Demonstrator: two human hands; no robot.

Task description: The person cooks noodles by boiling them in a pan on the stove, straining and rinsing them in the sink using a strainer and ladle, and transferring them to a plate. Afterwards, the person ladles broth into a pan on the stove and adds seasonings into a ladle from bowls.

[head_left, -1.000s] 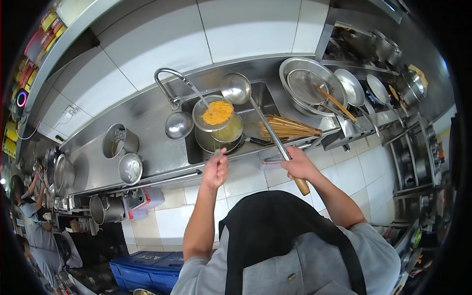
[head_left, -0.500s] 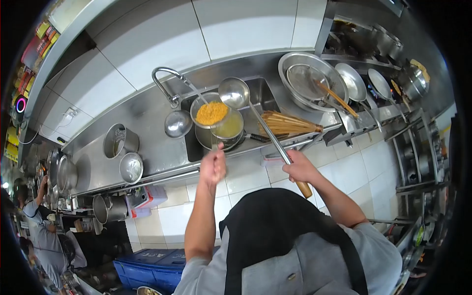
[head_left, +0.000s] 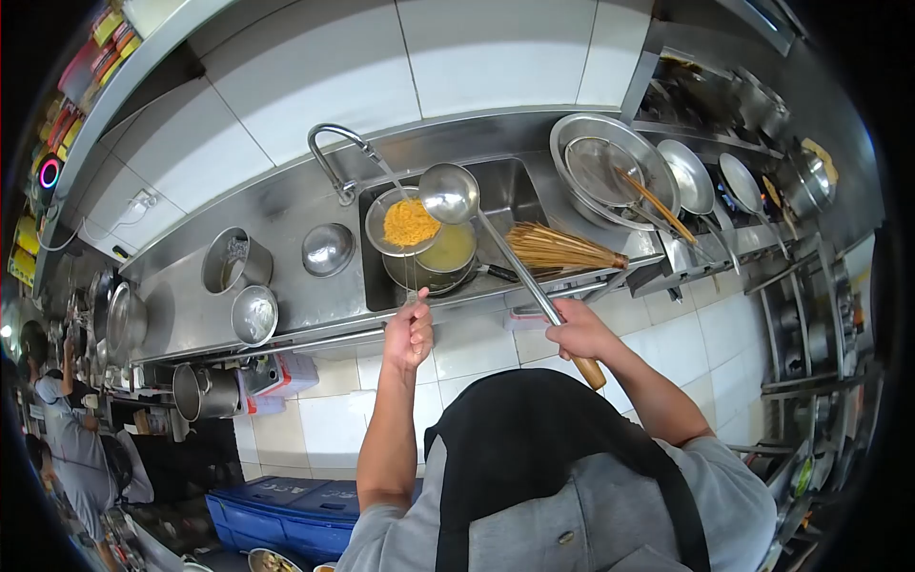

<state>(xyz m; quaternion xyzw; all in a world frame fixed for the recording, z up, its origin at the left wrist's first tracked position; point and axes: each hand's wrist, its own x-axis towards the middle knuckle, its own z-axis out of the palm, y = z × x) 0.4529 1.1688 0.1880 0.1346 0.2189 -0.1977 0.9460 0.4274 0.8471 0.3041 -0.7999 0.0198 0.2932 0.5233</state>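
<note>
The left hand [head_left: 408,330] is clamped on the thin handle of a strainer [head_left: 375,229], whose basket is positioned over the sink [head_left: 515,191] with a heap of yellow-orange food [head_left: 411,222] inside. The right hand [head_left: 579,329], in front of the sink, is wrapped round a long ladle [head_left: 524,275] near its wooden end; the ladle's cup sits above the sink, close beside the strainer. In this inspector's judgement, the strainer is light but front-heavy when loaded, and its slender handle may twist; grip it firmly at the end, basket level. The food appears soft and loose. The ladle looks stiff and probably slippery along its metal shaft; the wood gives surer purchase. A pot [head_left: 434,278] of yellowish liquid stands in the sink; a tap [head_left: 329,157] arches from behind it. A bamboo brush [head_left: 562,248] lies at its right.
</note>
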